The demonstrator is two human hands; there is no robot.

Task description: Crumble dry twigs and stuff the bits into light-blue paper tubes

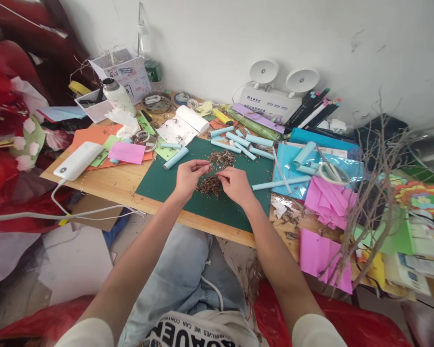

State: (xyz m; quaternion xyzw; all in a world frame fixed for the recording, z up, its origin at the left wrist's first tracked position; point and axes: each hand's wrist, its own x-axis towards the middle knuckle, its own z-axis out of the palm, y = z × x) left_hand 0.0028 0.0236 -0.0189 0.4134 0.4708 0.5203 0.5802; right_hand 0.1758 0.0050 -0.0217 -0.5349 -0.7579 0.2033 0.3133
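My left hand [190, 176] is closed in a pinch above the green cutting mat [155, 180]. Its thumb and fingertips point at two small heaps of dry brown bits. Across from it, my right hand [236, 183] pinches too, its fingertips at the edge of the nearer brown heap [210, 186]. Whatever sits between the fingertips of either hand is too small to make out. Behind the hands lies the farther brown heap [221, 158]. Several light blue paper rolls [237, 140] lie beyond it on the mat, and another blue roll [176, 158] rests left of my left hand.
A white power bank [78, 161] with a cable lies at the left, near a white bottle [118, 96]. Scissors [332, 168] lie on a blue packet at the right. Bare branches [374, 193] rise over pink paper [325, 258]. A twin-lamp emergency light [269, 103] stands against the wall.
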